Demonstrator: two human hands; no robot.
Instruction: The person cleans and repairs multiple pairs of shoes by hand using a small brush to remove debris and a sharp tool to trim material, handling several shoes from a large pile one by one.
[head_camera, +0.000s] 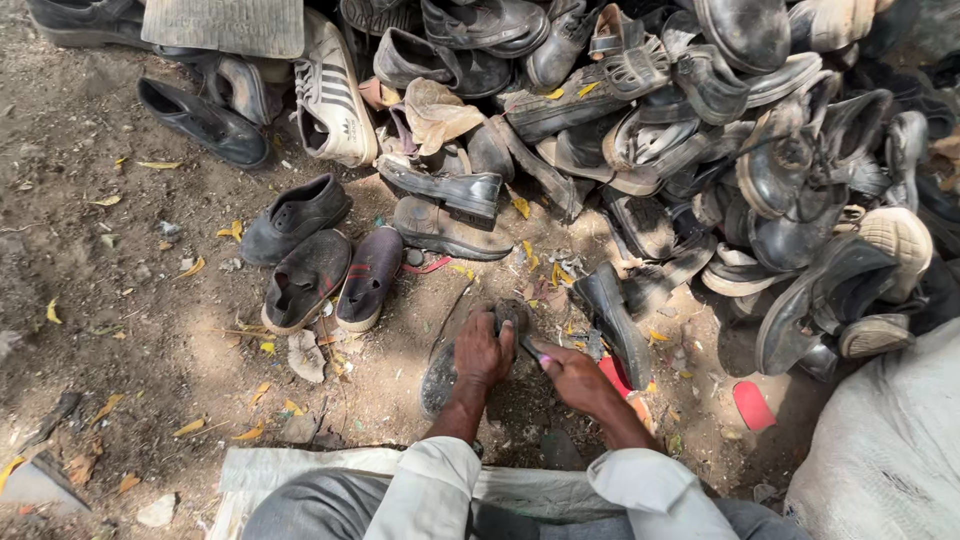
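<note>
A: We crouch on bare dirt ground (130, 330), our left hand (482, 350) closed over a worn dark shoe (450, 365) lying sole-up, pinning it just in front of our knees. Our right hand (572, 375) is curled around a small tool whose shape we cannot make out, its tip touching the shoe beside the left hand.

B: So we judge the step in hand is work on the sole; the next move calls for a firm grip and a steady tool.

A: Beyond the hands, 3 dark shoes (315, 255) lie apart from a big shoe heap (700, 130). A black shoe (615, 320) just right of the right hand crowds it; a white sack (890, 440) sits farther right.
</note>
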